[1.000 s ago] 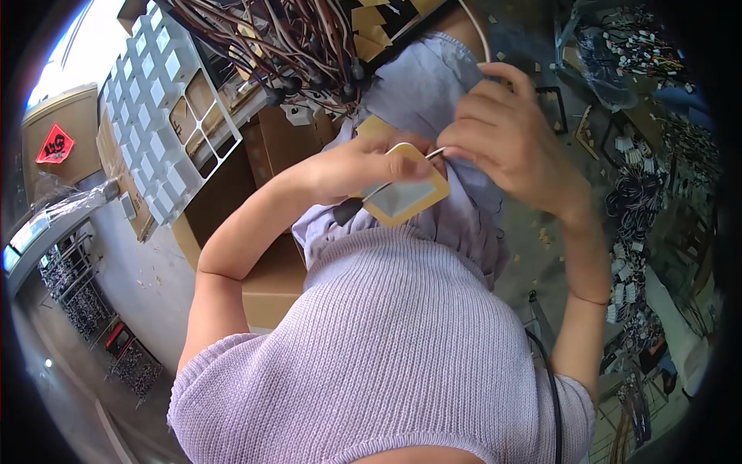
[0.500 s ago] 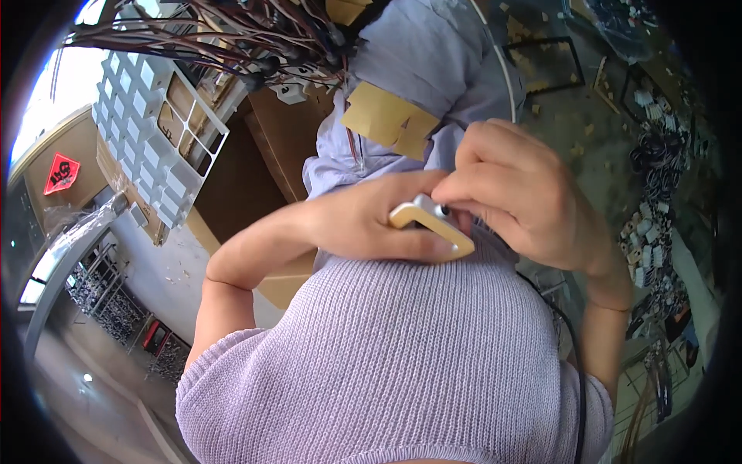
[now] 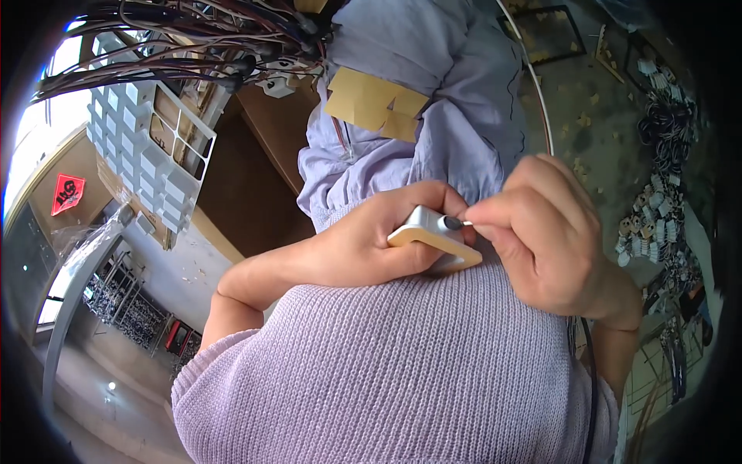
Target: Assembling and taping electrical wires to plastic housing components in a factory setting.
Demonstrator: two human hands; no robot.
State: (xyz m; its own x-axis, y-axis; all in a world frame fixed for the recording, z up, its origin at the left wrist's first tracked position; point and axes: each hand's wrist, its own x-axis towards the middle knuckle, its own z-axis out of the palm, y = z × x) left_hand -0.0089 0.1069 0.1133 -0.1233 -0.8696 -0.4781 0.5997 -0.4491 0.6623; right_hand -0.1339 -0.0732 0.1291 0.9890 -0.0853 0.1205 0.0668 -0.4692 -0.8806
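My left hand (image 3: 379, 236) is closed around a small white plastic housing (image 3: 423, 219) with a flat tan face, close in front of my chest. A black round plug (image 3: 450, 223) sits at the housing's right end, and a thin white piece sticks out of it. The tip of that thin white piece is between the thumb and forefinger of my right hand (image 3: 549, 232), just right of the plug. Whether it is a wire or a stick is too small to tell. On the light purple cloth over my lap lies a yellow cut sheet (image 3: 369, 107).
A bundle of dark cables (image 3: 193, 50) hangs at the upper left, above a rack of white blocks (image 3: 139, 147). An open cardboard box (image 3: 251, 174) stands left of my lap. Heaps of white connectors with dark wires (image 3: 657, 209) lie on the floor at right, near a black frame (image 3: 553, 39).
My right hand has drawn slightly right and down, away from the housing. The housing has tilted, so its white side and the black plug show more. The whole view has shifted a little.
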